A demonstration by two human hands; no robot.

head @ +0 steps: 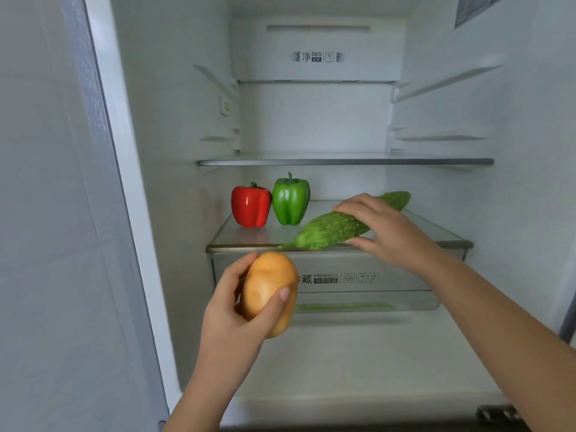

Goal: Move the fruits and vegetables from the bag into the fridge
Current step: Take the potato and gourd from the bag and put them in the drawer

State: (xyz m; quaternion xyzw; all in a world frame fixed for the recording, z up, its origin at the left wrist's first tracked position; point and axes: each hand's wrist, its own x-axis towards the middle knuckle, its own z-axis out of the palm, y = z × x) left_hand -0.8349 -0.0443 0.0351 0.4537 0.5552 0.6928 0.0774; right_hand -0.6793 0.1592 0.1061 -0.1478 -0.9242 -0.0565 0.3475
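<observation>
The fridge is open in front of me. A red bell pepper and a green bell pepper stand upright side by side at the back left of the lower glass shelf. My right hand grips a bumpy green bitter gourd lying diagonally over that shelf, its thin tip at the front edge. My left hand holds a tan potato in front of the shelf's front edge, below shelf level. The bag is out of view.
An upper glass shelf spans the fridge above the peppers. A clear crisper drawer sits under the lower shelf. The fridge's white floor lies below it. A grey wall panel fills the left.
</observation>
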